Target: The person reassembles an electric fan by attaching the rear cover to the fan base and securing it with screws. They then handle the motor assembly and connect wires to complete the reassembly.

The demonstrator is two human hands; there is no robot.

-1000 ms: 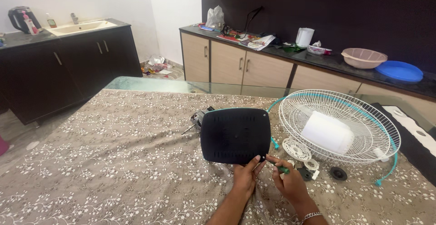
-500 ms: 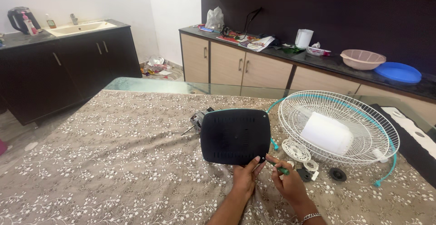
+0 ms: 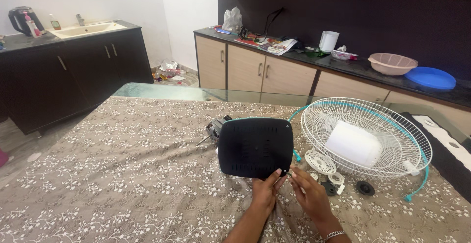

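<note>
Fingers of the left hand (image 3: 265,190) pinch the bottom edge of the black rounded plastic vented cover (image 3: 255,147), upright on the patterned brown tablecloth (image 3: 122,174); right hand (image 3: 310,194) curls beside that corner, contents unclear; best to brace the cover firmly.

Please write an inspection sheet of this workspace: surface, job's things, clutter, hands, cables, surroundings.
Surface: table under a brown floral cloth.
Job's things: black cover stands upright; motor lies behind it.
Clutter: white fan grille with a white housing in it; small white and black parts beside it.
Hands: left hand holds the cover's lower edge; right hand is at its lower right corner, what it holds cannot be told.
Cables: black one on the counter.
Surroundings: cabinets, sink, kettle, pink bowl, blue plate.
</note>
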